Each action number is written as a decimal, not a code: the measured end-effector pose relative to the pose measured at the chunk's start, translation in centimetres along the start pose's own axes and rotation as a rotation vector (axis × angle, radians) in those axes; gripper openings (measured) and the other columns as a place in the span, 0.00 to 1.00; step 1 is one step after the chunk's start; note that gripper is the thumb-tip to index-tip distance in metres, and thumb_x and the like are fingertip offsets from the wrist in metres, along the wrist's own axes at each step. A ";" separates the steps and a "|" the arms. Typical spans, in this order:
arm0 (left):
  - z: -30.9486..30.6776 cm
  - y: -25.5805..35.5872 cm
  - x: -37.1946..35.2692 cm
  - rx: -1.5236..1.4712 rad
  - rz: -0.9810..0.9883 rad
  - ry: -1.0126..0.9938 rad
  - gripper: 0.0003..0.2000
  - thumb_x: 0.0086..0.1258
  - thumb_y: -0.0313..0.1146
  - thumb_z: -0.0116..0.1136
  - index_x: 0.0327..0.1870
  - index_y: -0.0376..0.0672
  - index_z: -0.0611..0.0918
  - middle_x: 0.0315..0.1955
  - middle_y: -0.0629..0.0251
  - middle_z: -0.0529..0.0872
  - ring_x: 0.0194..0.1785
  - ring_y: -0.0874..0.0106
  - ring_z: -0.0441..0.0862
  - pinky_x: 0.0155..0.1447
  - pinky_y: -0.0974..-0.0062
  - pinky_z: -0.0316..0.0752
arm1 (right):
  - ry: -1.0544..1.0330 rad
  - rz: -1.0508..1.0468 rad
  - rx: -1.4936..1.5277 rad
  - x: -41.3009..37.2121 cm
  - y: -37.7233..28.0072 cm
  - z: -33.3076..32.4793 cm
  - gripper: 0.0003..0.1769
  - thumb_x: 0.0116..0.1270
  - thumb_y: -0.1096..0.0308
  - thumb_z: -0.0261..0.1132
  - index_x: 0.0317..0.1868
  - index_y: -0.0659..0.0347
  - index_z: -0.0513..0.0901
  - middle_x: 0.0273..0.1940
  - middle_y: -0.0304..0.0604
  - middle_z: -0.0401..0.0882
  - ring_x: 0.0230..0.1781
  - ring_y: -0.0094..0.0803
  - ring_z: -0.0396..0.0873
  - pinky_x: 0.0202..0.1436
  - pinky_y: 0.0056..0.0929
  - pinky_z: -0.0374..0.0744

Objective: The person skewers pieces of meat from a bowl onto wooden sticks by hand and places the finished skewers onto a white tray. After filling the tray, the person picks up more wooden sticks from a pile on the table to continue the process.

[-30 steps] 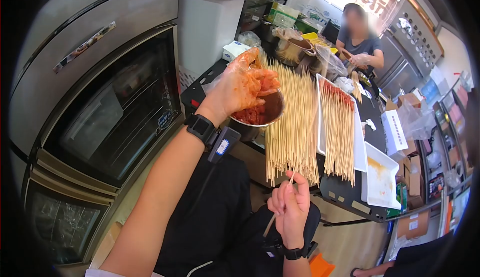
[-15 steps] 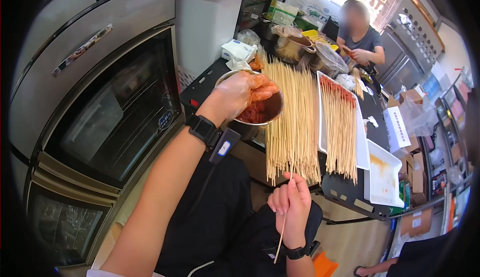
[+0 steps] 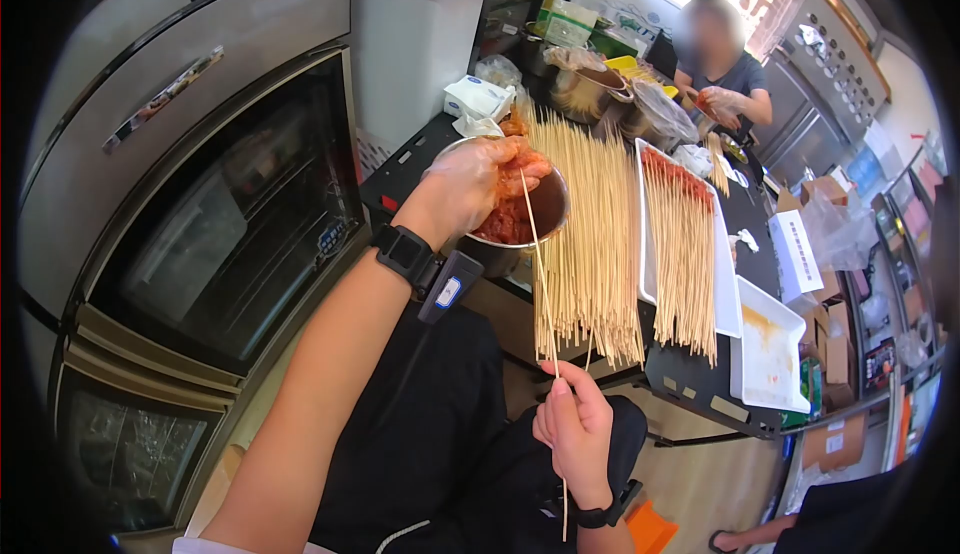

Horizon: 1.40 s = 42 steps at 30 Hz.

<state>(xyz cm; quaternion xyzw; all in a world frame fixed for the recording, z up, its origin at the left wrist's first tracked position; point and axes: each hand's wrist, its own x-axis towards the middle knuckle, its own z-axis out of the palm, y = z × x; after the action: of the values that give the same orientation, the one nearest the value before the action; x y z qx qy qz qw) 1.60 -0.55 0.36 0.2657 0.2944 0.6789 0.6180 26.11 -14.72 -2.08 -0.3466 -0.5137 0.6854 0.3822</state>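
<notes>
My left hand, in a clear plastic glove, is above a metal pot and closed on a piece of red marinated meat. More red meat lies inside the pot. My right hand, bare, grips a thin wooden skewer near its lower part. The skewer slants upward, with its upper tip right at the meat in my left fingers. Beside the pot lies a wide bundle of bare skewers.
A white tray carries loaded skewers, meat at the far end. Nearer right is a stained white tray. A tissue pack stands behind the pot. Across the table a person works with gloved hands. An oven stands left.
My right hand has brought the skewer up from the bundle's near end, so its tip now reaches the meat. My left hand has stayed over the pot, its fingers slightly shifted.
</notes>
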 end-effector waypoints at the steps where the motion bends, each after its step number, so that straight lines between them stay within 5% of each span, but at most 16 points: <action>1: 0.0 -0.1 0.1 -0.004 0.002 0.014 0.11 0.71 0.30 0.44 0.45 0.30 0.72 0.41 0.53 0.79 0.43 0.68 0.80 0.47 0.77 0.77 | 0.002 -0.005 0.008 0.1 0.0 0.1 0.13 0.71 0.73 0.45 0.52 0.70 0.70 0.14 0.29 0.55 0.10 0.14 0.50 0.15 0.17 0.54; 18: 0.0 -0.5 0.4 0.146 0.049 0.103 0.08 0.69 0.30 0.49 0.38 0.34 0.77 0.32 0.63 0.79 0.36 0.74 0.77 0.47 0.76 0.74 | 0.058 -0.019 -0.167 0.5 -0.1 0.5 0.15 0.71 0.72 0.47 0.54 0.70 0.70 0.17 0.26 0.55 0.13 0.11 0.52 0.17 0.15 0.55; 23: -0.2 -0.6 0.7 0.136 0.076 0.177 0.07 0.68 0.30 0.50 0.39 0.35 0.77 0.32 0.64 0.80 0.36 0.74 0.77 0.46 0.77 0.74 | 0.157 -0.153 -0.594 0.2 0.1 0.8 0.13 0.70 0.72 0.51 0.51 0.65 0.74 0.15 0.31 0.58 0.16 0.12 0.55 0.19 0.15 0.56; 42: -0.2 -0.7 0.8 0.135 0.067 0.183 0.06 0.67 0.29 0.52 0.35 0.35 0.78 0.30 0.64 0.80 0.34 0.74 0.78 0.43 0.78 0.75 | 0.155 -0.168 -0.627 0.2 0.1 1.1 0.12 0.69 0.72 0.51 0.51 0.65 0.74 0.13 0.36 0.58 0.14 0.15 0.58 0.18 0.18 0.59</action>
<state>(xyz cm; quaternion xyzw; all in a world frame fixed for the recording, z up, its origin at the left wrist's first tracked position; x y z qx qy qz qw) 1.85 0.27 -0.29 0.2532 0.3855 0.6992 0.5463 25.03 -15.02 -1.92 -0.4550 -0.6957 0.4317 0.3502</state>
